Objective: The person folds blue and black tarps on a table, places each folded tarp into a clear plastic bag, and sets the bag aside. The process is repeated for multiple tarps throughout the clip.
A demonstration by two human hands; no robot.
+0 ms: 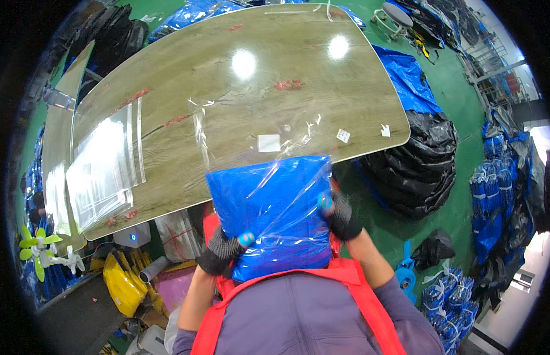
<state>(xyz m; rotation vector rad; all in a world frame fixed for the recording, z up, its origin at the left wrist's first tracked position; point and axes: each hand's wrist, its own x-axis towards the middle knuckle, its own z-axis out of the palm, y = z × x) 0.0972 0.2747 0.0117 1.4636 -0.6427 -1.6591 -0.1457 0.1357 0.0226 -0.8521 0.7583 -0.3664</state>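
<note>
Left hand [223, 251] and right hand [340, 216] gripping film-wrapped blue package [281, 219] by opposite sides, thumbs on top; package between fingers, probably so it stays flat. Table [239, 97] beyond fingertips; whether supporting package's far edge, cannot tell.

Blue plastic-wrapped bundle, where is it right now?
In the head view, the blue plastic-wrapped bundle is below centre, held between the left hand and right hand, its far edge overlapping the near edge of the wood-patterned tabletop.
</note>
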